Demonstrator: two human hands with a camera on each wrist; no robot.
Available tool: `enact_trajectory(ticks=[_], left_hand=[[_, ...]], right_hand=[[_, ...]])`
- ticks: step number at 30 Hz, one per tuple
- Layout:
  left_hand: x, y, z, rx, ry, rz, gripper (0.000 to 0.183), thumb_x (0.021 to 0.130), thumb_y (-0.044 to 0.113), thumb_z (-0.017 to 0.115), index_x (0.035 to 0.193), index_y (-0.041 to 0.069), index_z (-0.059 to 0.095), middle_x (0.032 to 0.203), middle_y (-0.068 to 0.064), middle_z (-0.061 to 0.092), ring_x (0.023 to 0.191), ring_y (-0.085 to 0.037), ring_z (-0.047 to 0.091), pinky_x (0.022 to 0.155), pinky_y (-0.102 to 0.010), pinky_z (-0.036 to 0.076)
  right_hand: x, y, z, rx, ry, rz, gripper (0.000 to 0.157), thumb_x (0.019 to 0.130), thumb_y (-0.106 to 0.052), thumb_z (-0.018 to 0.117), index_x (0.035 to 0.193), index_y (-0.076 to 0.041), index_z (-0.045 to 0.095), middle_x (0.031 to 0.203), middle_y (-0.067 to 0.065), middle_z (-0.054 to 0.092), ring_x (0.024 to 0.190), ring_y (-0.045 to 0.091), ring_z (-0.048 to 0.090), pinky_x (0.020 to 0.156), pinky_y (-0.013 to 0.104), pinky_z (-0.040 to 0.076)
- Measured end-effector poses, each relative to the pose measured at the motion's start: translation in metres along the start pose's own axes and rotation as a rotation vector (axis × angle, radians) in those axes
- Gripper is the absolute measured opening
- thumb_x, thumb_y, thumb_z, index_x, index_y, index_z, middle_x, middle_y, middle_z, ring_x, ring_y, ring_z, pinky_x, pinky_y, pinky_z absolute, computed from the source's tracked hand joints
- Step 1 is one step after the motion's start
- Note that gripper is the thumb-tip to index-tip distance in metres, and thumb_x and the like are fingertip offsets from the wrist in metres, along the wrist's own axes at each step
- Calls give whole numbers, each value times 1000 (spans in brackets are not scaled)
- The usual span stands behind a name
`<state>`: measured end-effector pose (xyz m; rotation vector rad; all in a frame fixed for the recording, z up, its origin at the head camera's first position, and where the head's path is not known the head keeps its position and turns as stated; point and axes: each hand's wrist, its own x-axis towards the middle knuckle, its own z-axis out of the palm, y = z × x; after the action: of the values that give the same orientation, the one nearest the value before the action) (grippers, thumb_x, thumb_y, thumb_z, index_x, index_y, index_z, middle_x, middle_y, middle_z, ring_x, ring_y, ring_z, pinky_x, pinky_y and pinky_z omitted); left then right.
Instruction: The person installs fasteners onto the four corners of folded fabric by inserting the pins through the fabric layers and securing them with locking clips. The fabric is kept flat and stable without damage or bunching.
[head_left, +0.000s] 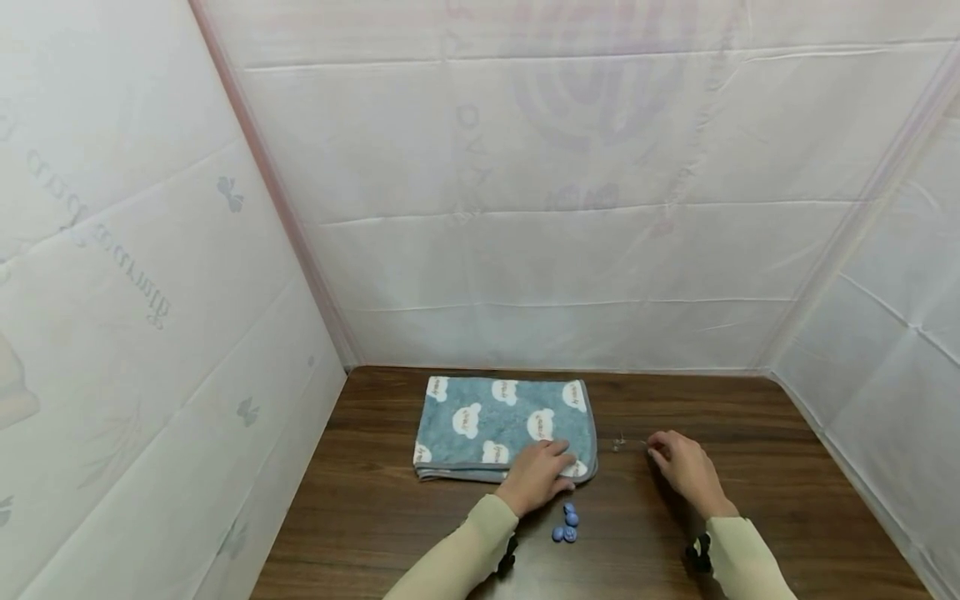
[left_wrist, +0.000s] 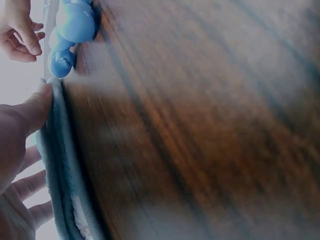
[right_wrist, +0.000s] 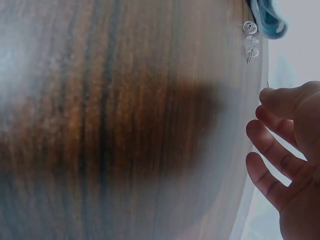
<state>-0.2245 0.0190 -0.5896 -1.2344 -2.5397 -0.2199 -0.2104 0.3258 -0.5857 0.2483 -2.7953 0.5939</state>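
Note:
A folded teal blanket (head_left: 487, 425) with white bear heads lies on the table. My left hand (head_left: 536, 477) rests on its near right corner, fingers spread over the cloth, thumb (left_wrist: 37, 107) at its folded edge. In front of that hand sit several small blue round pieces (head_left: 570, 520), glossy in the left wrist view. Right of the blanket lie a few clear pins (right_wrist: 251, 40) with round heads. My right hand (head_left: 686, 468), right of them, pinches a thin pin (right_wrist: 268, 85) between thumb and index finger; only its fine tip shows, and the other fingers are loosely bent.
The dark wood-grain table (head_left: 360, 533) is bordered by pale sheet walls, one at the back (head_left: 555, 250) and one on each side. A dark wrist strap (head_left: 700, 552) sits at the right cuff.

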Motion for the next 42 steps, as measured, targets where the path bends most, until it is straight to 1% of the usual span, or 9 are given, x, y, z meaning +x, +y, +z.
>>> enact_trajectory(ticks=[3, 7, 15, 22, 25, 31, 36, 39, 42], left_hand=[[-1, 0, 0, -27, 17, 3, 27, 96, 37, 73, 117, 20, 76, 118, 1, 70, 100, -15, 68, 88, -29, 56], [0, 1, -1, -31, 11, -7, 17, 99, 31, 71, 111, 20, 77, 110, 5, 72, 96, -12, 69, 86, -26, 56], [1, 1, -2, -39, 26, -9, 9, 97, 27, 74, 101, 20, 77, 98, 9, 73, 87, -9, 68, 79, -23, 55], [5, 0, -4, -19, -10, -48, 8, 96, 27, 75, 99, 20, 77, 95, 10, 74, 84, -10, 67, 74, -23, 55], [7, 0, -6, -9, -8, -54, 8, 95, 27, 76, 98, 20, 77, 93, 10, 74, 82, -10, 66, 72, -23, 54], [8, 1, -4, 7, -4, -50, 10, 93, 30, 78, 97, 21, 77, 91, 10, 73, 78, -10, 65, 68, -22, 53], [9, 2, -2, 58, -13, -45, 12, 93, 35, 78, 95, 23, 76, 91, 10, 72, 77, -11, 64, 64, -25, 52], [9, 4, -2, 93, -20, -42, 12, 94, 36, 76, 94, 24, 75, 90, 10, 72, 76, -12, 63, 62, -25, 52], [9, 6, -1, 113, -27, -34, 14, 98, 35, 71, 92, 24, 75, 88, 9, 72, 74, -12, 63, 60, -26, 52]], right_hand=[[-2, -1, 0, 1, -7, 10, 10, 88, -3, 79, 97, -7, 75, 88, 6, 70, 72, 22, 66, 60, 42, 54], [-5, -2, -1, -3, -20, 24, 10, 88, -4, 79, 97, -8, 76, 87, 5, 69, 72, 21, 65, 60, 42, 54], [-7, -2, 0, 12, -16, 9, 11, 88, -3, 79, 97, -8, 76, 87, 5, 69, 73, 21, 66, 61, 42, 55], [-6, -2, 0, 12, -18, 2, 10, 89, -4, 79, 98, -7, 75, 89, 6, 70, 72, 21, 66, 61, 42, 55], [-5, -2, -1, 14, -22, 11, 10, 89, -4, 78, 98, -7, 75, 90, 7, 70, 73, 22, 66, 61, 43, 55], [-6, -2, -2, 18, -41, 28, 11, 90, -4, 78, 100, -5, 75, 91, 8, 72, 75, 22, 67, 62, 43, 55], [-5, -3, -1, 25, -43, 33, 11, 90, -4, 78, 100, -6, 75, 90, 8, 71, 73, 21, 66, 61, 42, 55], [-6, -3, 0, 23, -41, 34, 10, 90, -5, 77, 100, -6, 75, 92, 8, 71, 74, 22, 66, 61, 42, 55], [-7, -2, 0, 18, -38, 32, 11, 91, -5, 77, 102, -5, 75, 95, 10, 71, 76, 23, 67, 62, 43, 56]])
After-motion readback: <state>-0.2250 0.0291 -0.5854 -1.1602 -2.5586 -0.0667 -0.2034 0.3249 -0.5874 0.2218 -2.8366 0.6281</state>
